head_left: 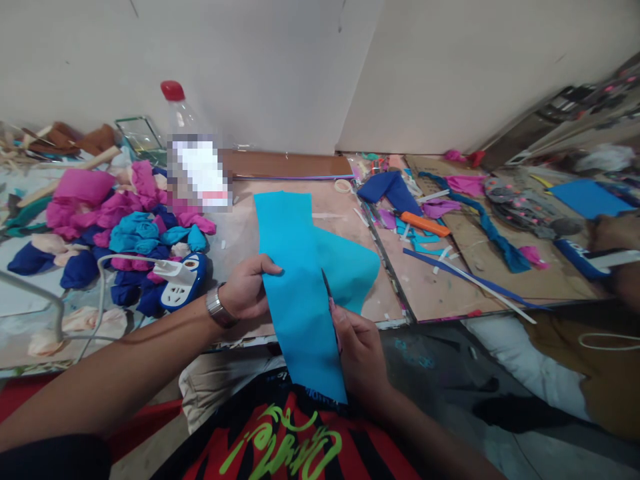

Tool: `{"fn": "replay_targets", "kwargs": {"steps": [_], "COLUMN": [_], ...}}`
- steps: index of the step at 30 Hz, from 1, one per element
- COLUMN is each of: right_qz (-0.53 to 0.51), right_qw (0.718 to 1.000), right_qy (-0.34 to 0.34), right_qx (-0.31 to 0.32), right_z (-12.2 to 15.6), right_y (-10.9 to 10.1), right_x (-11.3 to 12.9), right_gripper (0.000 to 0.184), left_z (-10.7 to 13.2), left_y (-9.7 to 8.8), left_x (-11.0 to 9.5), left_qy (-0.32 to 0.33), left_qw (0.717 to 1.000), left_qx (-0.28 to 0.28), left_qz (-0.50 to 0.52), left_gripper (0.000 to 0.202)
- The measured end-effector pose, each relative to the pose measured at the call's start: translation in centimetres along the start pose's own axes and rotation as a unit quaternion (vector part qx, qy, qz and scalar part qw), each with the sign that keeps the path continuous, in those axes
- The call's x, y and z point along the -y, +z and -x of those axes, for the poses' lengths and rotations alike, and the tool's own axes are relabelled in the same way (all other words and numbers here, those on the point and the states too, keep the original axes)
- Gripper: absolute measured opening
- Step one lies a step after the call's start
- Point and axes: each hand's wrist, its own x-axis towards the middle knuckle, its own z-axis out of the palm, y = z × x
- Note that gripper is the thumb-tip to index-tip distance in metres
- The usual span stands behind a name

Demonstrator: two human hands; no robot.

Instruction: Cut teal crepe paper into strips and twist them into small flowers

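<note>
A long strip of bright blue crepe paper (300,287) hangs over the table's front edge, its lower end near my shirt. My left hand (249,287) pinches its left edge, thumb on top and fingers behind. In my right hand (357,340) is a pair of scissors (326,283); a dark blade shows at the strip's right edge, while the handles are mostly hidden by my fingers. Another flap of the blue paper spreads to the right, behind the blade, and lies over the table.
Pink and blue bundles (95,207) crowd the left side beside a power strip (183,283). Behind stand a red-capped bottle (183,113) and a brown sheet (290,165). To the right lie an orange cutter (425,224), paper scraps and a tape roll (343,186). Another person's hand (623,267) is at far right.
</note>
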Motion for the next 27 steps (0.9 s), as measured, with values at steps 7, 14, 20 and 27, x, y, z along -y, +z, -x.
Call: {"fn": "replay_targets", "kwargs": {"steps": [7, 14, 20, 27], "right_qz": [-0.001, -0.006, 0.000, -0.001], "right_qw": [1.000, 0.999, 1.000, 1.000], "right_qy": [-0.015, -0.040, -0.024, -0.025], "right_qx": [-0.009, -0.019, -0.011, -0.008], "right_z": [0.18, 0.11, -0.01, -0.06], "right_y": [0.12, 0.23, 0.26, 0.36], "right_x": [-0.25, -0.49, 0.07, 0.45], "right_gripper": [0.059, 0.061, 0.059, 0.057], "left_z": [0.02, 0.13, 0.10, 0.21], "left_y": [-0.03, -0.12, -0.22, 0.08], "left_x": [0.19, 0.32, 0.48, 0.58], "left_qy": [0.006, -0.025, -0.013, -0.011], "left_qw": [1.000, 0.999, 0.999, 0.999], "left_qx": [0.007, 0.034, 0.032, 0.026], "left_qz": [-0.008, -0.004, -0.034, -0.042], "left_gripper": [0.047, 0.049, 0.049, 0.048]}}
